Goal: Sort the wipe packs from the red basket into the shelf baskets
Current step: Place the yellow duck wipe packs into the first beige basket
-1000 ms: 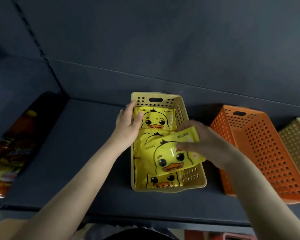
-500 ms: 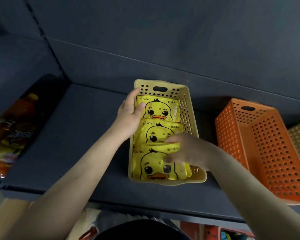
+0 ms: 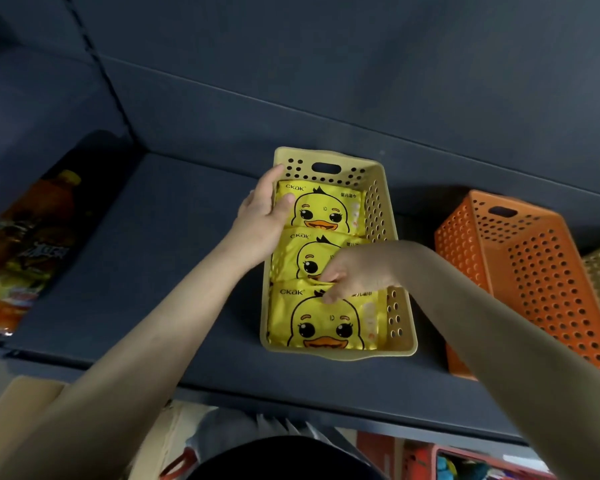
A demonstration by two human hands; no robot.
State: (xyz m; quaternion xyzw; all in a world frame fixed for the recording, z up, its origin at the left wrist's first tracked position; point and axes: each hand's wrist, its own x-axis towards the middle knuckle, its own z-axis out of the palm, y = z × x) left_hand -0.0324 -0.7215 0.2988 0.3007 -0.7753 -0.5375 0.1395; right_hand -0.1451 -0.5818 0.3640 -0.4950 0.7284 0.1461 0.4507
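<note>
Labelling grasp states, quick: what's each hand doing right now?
Left hand: grips the left wall of the yellow basket.
Right hand: fingers on the near wipe pack; grip cannot be told.

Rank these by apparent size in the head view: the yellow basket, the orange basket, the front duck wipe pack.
1 and 2, not ranked: yellow basket and orange basket look alike; the right forearm hides part of the orange one.
3: front duck wipe pack.

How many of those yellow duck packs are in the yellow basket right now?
3 show, in a row in the yellow basket: the back pack, the middle pack partly under the right hand, and the front pack. More may lie hidden beneath.
</note>
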